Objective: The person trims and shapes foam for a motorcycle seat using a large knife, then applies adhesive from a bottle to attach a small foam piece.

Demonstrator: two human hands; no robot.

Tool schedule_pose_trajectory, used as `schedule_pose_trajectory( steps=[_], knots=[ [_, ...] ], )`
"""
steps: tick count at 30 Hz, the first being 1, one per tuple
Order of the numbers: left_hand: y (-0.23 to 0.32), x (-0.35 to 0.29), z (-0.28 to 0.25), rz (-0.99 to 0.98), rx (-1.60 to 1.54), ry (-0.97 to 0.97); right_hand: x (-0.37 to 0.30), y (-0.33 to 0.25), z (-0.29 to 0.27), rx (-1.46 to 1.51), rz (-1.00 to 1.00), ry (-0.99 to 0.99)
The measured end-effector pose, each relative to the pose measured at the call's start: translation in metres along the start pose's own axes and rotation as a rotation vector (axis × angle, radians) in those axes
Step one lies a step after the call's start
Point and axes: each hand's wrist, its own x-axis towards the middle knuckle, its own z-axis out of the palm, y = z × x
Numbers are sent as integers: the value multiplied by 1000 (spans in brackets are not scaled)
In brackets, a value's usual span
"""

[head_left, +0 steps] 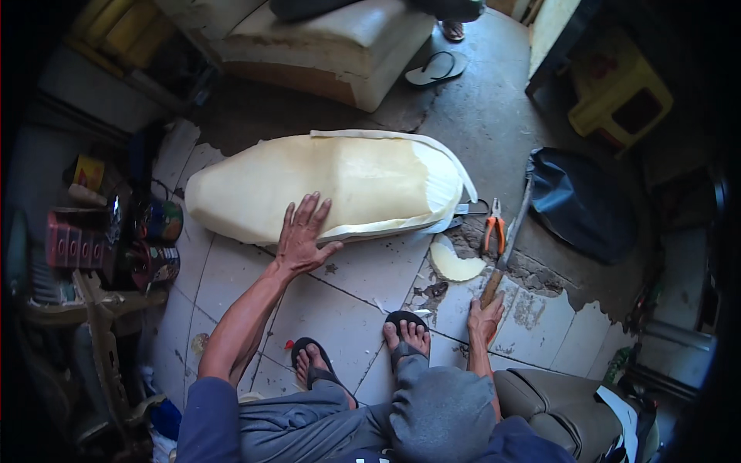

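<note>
A long cream foam motorcycle seat (pixel 363 177) lies across the tiled floor in front of me, a pale strip along its far edge. My left hand (pixel 305 239) rests on its near side, fingers spread flat. Low on the right, my right hand (pixel 485 318) is closed around the wooden handle of a long knife (pixel 515 231), its narrow blade pointing away from me. Between the knife and the seat lies a crescent-shaped foam scrap (pixel 457 264). Pliers (pixel 494 225) with orange grips lie beyond it, next to the blade. A metal tool with a looped handle partly shows at the seat's right end.
A dark cover (pixel 575 204) lies to the right, a yellow plastic stool (pixel 621 104) behind it. Cans and a red compartment box (pixel 75 239) crowd the left. A worn cream block-shaped seat (pixel 332 46) and a flip-flop (pixel 436 69) are at the back, with another person's foot (pixel 453 31).
</note>
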Motion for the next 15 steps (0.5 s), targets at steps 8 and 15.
schedule_pose_trajectory(
  steps=[8,15],
  knots=[
    [42,63,-2,-88,58,-20,-34,-103,-9,973,207,-103],
    [40,59,13,-57,135,-30,-75,-107,-2,1268,182,-581]
  ],
)
